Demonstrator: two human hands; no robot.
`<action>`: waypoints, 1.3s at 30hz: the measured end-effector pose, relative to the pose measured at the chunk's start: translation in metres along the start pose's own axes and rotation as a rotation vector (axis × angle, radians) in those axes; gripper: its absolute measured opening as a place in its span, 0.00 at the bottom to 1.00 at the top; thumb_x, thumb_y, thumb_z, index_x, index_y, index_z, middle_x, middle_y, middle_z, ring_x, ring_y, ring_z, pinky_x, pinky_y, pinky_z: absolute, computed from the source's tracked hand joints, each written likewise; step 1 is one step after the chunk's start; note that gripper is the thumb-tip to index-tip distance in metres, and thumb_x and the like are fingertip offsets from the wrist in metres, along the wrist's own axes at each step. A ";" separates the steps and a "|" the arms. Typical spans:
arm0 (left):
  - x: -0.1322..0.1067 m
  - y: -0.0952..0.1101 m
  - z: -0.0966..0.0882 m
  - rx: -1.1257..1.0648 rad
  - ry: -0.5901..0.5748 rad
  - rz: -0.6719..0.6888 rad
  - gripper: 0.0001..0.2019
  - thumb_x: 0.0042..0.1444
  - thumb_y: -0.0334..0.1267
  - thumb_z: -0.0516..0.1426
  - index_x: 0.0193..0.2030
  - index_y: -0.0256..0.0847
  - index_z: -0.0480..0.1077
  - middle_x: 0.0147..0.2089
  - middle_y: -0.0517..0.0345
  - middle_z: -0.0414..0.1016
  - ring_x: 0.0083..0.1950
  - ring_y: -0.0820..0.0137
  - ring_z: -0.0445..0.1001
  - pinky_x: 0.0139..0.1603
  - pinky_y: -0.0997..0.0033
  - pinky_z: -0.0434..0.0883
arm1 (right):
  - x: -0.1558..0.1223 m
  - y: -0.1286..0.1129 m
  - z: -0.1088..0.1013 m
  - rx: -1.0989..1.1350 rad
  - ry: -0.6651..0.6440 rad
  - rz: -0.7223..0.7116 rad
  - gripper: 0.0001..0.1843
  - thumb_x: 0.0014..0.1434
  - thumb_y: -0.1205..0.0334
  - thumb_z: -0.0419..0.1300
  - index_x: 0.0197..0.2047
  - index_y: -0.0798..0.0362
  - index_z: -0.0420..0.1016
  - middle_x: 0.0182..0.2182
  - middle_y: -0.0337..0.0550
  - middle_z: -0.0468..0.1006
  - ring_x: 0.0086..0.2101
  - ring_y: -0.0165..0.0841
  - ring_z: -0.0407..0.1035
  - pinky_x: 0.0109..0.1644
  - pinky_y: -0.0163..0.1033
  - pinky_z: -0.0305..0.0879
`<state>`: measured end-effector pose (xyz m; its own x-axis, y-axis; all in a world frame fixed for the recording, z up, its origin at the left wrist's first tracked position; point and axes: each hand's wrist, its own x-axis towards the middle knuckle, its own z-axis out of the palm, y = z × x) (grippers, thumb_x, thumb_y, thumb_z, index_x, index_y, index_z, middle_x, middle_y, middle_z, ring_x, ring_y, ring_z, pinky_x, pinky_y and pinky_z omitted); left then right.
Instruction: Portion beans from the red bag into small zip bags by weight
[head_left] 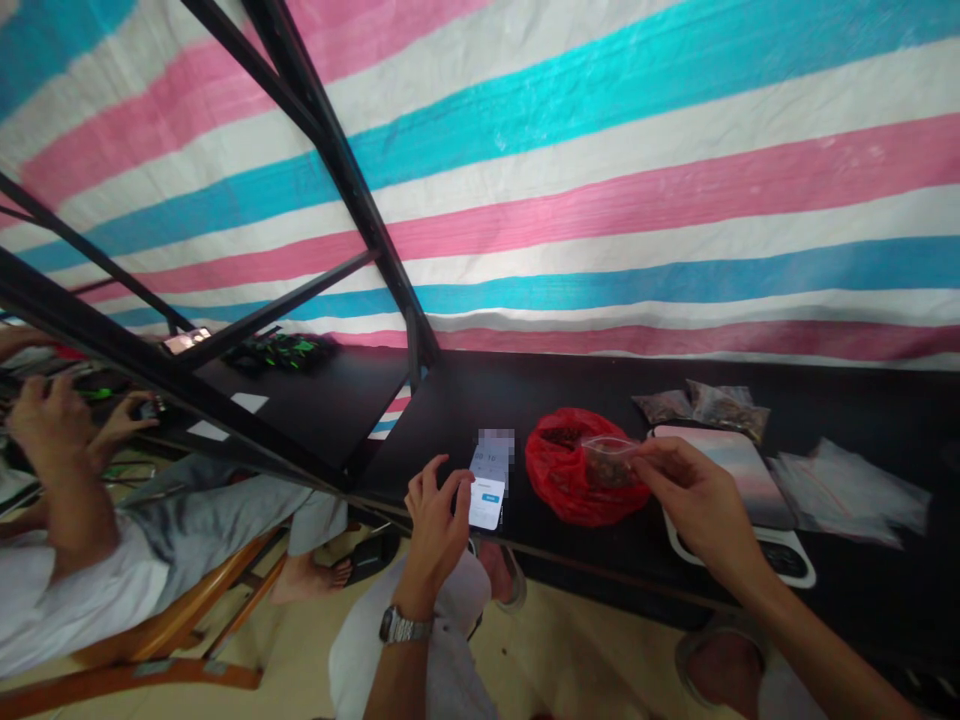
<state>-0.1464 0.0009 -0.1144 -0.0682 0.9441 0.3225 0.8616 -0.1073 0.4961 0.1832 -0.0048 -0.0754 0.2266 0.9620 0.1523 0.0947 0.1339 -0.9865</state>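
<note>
My left hand (pixel 437 520), with a watch on the wrist, hovers over a phone (pixel 489 482) lying on the black table (pixel 450 400); its fingers are curled and one fingertip touches the lit screen. My right hand (pixel 694 500) pinches a small clear bag (pixel 607 460) with dark bits in it, held over a red plastic bag (pixel 574 470) full of the same dark stuff.
A white scale (pixel 750 500) with a pink sheet on it sits under my right wrist. Filled small bags (pixel 705 405) lie behind it, empty clear bags (pixel 847 490) to its right. A black metal frame (pixel 337 170) rises left. Another person (pixel 90 540) sits at far left.
</note>
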 end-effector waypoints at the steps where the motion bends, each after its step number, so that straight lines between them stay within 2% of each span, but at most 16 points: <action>1: 0.001 -0.002 0.001 -0.006 -0.004 -0.007 0.19 0.74 0.45 0.48 0.48 0.49 0.82 0.69 0.46 0.68 0.66 0.49 0.63 0.65 0.40 0.66 | 0.000 0.000 0.000 -0.003 0.000 -0.001 0.24 0.52 0.36 0.75 0.36 0.47 0.80 0.35 0.45 0.85 0.37 0.42 0.81 0.45 0.45 0.80; 6: 0.000 -0.011 0.002 -0.124 -0.055 0.057 0.24 0.75 0.47 0.44 0.49 0.49 0.83 0.71 0.48 0.66 0.67 0.51 0.62 0.70 0.38 0.64 | -0.001 -0.002 0.000 0.010 0.019 -0.004 0.23 0.52 0.37 0.75 0.36 0.47 0.80 0.35 0.45 0.85 0.37 0.41 0.81 0.45 0.43 0.80; 11: -0.009 0.000 -0.005 -0.164 -0.088 0.165 0.23 0.75 0.47 0.46 0.46 0.49 0.83 0.72 0.50 0.68 0.69 0.52 0.61 0.72 0.39 0.63 | -0.002 -0.003 -0.001 0.010 0.021 -0.008 0.23 0.52 0.37 0.76 0.35 0.47 0.80 0.34 0.44 0.86 0.36 0.41 0.81 0.44 0.44 0.80; 15: -0.009 0.005 -0.007 -0.161 -0.057 0.151 0.23 0.75 0.46 0.46 0.44 0.49 0.83 0.71 0.49 0.70 0.68 0.52 0.62 0.72 0.39 0.63 | -0.001 -0.002 -0.001 0.008 0.030 -0.006 0.24 0.51 0.36 0.76 0.35 0.47 0.80 0.34 0.45 0.86 0.37 0.42 0.82 0.44 0.44 0.81; 20: -0.004 -0.001 -0.007 -0.179 0.058 0.054 0.27 0.76 0.45 0.41 0.42 0.48 0.82 0.67 0.49 0.72 0.66 0.53 0.64 0.70 0.42 0.65 | -0.001 -0.002 0.002 0.030 0.045 0.000 0.25 0.52 0.36 0.75 0.38 0.47 0.79 0.35 0.45 0.86 0.37 0.42 0.82 0.45 0.45 0.81; 26: -0.006 -0.001 -0.006 -0.163 0.005 0.081 0.26 0.76 0.45 0.43 0.43 0.49 0.82 0.67 0.50 0.72 0.66 0.53 0.64 0.69 0.42 0.65 | 0.004 -0.003 0.015 0.045 0.080 0.012 0.19 0.53 0.44 0.74 0.38 0.47 0.77 0.35 0.44 0.86 0.37 0.41 0.82 0.43 0.44 0.80; 31: -0.005 -0.004 -0.003 -0.147 0.012 0.085 0.26 0.76 0.45 0.42 0.44 0.49 0.82 0.66 0.48 0.73 0.66 0.52 0.64 0.69 0.41 0.64 | 0.011 0.006 0.024 -0.088 -0.015 0.016 0.12 0.53 0.48 0.68 0.36 0.47 0.78 0.33 0.43 0.85 0.36 0.42 0.81 0.44 0.47 0.78; 36: -0.004 -0.009 -0.003 -0.128 0.034 0.076 0.26 0.75 0.45 0.42 0.44 0.48 0.82 0.64 0.47 0.74 0.65 0.51 0.64 0.67 0.41 0.65 | 0.012 0.011 0.017 -0.289 0.070 -0.078 0.11 0.59 0.51 0.62 0.40 0.47 0.80 0.36 0.45 0.85 0.37 0.43 0.80 0.47 0.49 0.77; 39: -0.004 -0.008 -0.003 -0.123 0.029 0.061 0.27 0.76 0.45 0.41 0.43 0.48 0.82 0.64 0.47 0.74 0.64 0.52 0.64 0.68 0.42 0.65 | 0.011 0.012 0.012 -0.379 0.022 -0.148 0.11 0.61 0.54 0.60 0.41 0.48 0.80 0.38 0.46 0.85 0.39 0.43 0.80 0.49 0.49 0.77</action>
<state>-0.1545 -0.0027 -0.1166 -0.0333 0.9255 0.3772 0.7966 -0.2034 0.5692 0.1749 0.0102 -0.0859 0.2039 0.9332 0.2959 0.4775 0.1691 -0.8622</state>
